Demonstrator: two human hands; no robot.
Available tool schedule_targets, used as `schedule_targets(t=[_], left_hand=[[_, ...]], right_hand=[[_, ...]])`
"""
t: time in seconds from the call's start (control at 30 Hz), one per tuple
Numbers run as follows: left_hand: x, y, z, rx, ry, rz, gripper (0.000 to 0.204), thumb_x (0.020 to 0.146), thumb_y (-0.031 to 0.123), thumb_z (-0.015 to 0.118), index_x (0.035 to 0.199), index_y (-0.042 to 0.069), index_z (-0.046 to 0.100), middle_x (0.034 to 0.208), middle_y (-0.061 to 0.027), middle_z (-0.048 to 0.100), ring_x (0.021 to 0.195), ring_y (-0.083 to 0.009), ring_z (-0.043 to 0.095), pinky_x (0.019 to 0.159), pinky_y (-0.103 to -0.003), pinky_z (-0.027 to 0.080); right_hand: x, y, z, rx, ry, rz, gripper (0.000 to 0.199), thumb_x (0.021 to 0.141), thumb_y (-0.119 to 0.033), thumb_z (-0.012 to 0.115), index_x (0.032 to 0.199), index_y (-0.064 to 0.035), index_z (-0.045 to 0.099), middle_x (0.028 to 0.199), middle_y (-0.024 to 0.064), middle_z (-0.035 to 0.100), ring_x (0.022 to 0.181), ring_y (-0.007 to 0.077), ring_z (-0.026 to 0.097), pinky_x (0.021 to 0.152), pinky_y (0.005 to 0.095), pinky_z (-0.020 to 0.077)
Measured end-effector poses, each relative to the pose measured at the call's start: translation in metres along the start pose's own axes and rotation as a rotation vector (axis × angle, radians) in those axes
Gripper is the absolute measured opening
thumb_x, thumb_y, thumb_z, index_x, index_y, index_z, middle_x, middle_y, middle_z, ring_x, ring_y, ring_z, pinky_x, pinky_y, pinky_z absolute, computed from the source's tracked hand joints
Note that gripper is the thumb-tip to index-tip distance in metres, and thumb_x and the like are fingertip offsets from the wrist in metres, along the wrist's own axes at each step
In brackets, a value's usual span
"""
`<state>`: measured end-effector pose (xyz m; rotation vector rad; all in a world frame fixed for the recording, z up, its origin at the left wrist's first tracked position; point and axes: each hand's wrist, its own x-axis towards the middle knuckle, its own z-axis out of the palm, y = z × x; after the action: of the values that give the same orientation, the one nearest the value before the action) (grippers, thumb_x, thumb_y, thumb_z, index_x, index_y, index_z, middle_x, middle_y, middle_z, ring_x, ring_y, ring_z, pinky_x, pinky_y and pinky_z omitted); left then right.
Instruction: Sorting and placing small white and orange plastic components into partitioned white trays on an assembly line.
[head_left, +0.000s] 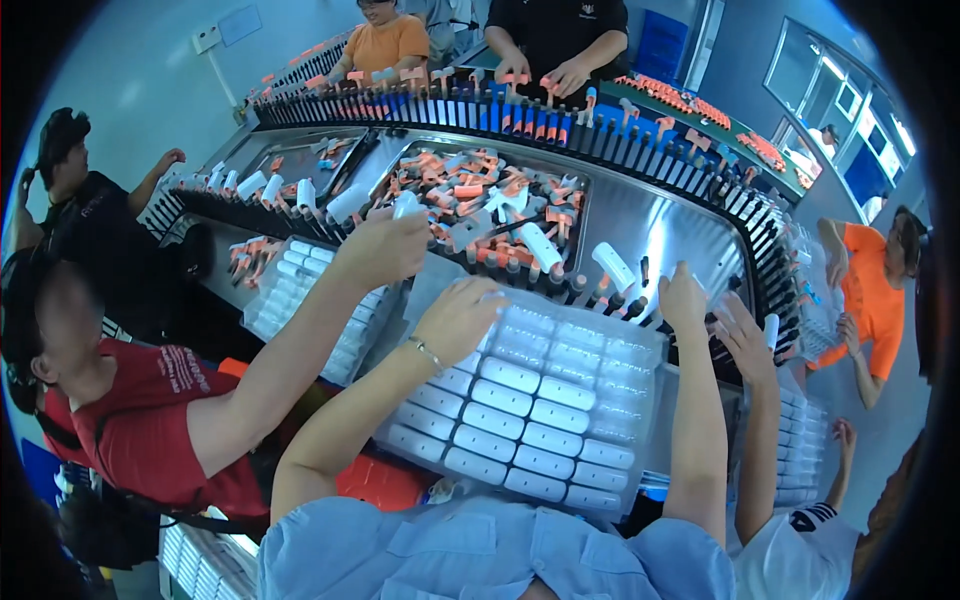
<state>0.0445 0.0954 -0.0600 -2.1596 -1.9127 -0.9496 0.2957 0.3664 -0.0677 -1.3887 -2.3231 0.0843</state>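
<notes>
My left hand [462, 320], with a bracelet at the wrist, hovers over the far left part of a clear plastic tray [624, 388]. Its fingers are bent together, and what they hold is hidden. White oblong casings [498, 420] fill the tray's nearer and left cells. Beyond the tray's far right corner, my right hand [683, 298] reaches up to the row of black holders [600, 296], fingers curled together; anything in them is too small to make out. Near it, a white oblong casing [613, 267] leans on a holder, and another white casing [540, 247] stands farther left.
A metal bin [585, 215] of orange, grey and white parts lies beyond the holders. A curved line of black holders [490, 115] runs behind. At left a co-worker's arm [330, 300] reaches across; another person's hand [742, 335] is close on my right. A second tray [345, 345] stands left.
</notes>
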Motion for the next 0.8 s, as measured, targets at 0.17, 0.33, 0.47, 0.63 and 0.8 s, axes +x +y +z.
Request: schedule_targets(t=[0.17, 0.33, 0.47, 0.63, 0.8], left_hand=[[0.022, -0.035, 0.022, 0.093, -0.128, -0.042, 0.024, 0.077, 0.015, 0.060, 0.098, 0.005, 0.061, 0.099, -0.0116, 0.056, 0.096, -0.0296, 0.053, 0.086, -0.039, 0.042], [0.026, -0.077, 0.013, -0.025, -0.428, -0.167, 0.033, 0.076, 0.031, 0.065, 0.098, 0.006, 0.064, 0.095, -0.0137, 0.056, 0.096, -0.0304, 0.052, 0.086, -0.038, 0.041], [0.039, -0.044, 0.011, 0.008, -0.228, -0.001, 0.024, 0.082, 0.025, 0.060, 0.094, 0.004, 0.057, 0.100, -0.0157, 0.054, 0.099, -0.0344, 0.049, 0.086, -0.040, 0.041], [0.072, 0.014, 0.006, -0.256, -0.024, -0.195, 0.026, 0.090, 0.025, 0.051, 0.099, 0.000, 0.051, 0.085, -0.0216, 0.058, 0.078, -0.0387, 0.058, 0.067, -0.043, 0.045], [0.086, 0.061, 0.054, -0.424, -0.076, -0.046, 0.040, 0.083, 0.035, 0.061, 0.104, 0.003, 0.052, 0.091, -0.0197, 0.060, 0.083, -0.0380, 0.060, 0.070, -0.040, 0.047]], right_hand=[[-0.035, -0.017, -0.021, -0.011, 0.103, -0.347, 0.051, 0.077, -0.017, 0.061, 0.118, 0.0076, 0.044, 0.112, 0.0305, 0.049, 0.104, 0.0410, 0.050, 0.088, 0.0456, 0.0415], [-0.128, -0.096, -0.060, 0.409, -0.265, -0.675, 0.024, 0.077, -0.020, 0.064, 0.093, -0.0019, 0.063, 0.093, 0.0163, 0.059, 0.092, 0.0315, 0.056, 0.079, 0.0414, 0.0463], [-0.153, -0.104, -0.049, 0.073, -0.438, -0.642, 0.023, 0.076, -0.023, 0.064, 0.084, -0.0008, 0.063, 0.087, 0.0146, 0.058, 0.089, 0.0313, 0.056, 0.077, 0.0395, 0.0473], [-0.156, -0.102, -0.048, 0.110, -0.341, -0.671, 0.026, 0.076, -0.024, 0.064, 0.085, 0.0012, 0.063, 0.093, 0.0164, 0.055, 0.093, 0.0312, 0.053, 0.077, 0.0416, 0.0460], [-0.166, -0.081, -0.073, 0.418, -0.264, -0.569, 0.032, 0.085, -0.022, 0.056, 0.103, 0.0041, 0.052, 0.095, 0.0218, 0.055, 0.092, 0.0381, 0.054, 0.080, 0.0442, 0.0444]])
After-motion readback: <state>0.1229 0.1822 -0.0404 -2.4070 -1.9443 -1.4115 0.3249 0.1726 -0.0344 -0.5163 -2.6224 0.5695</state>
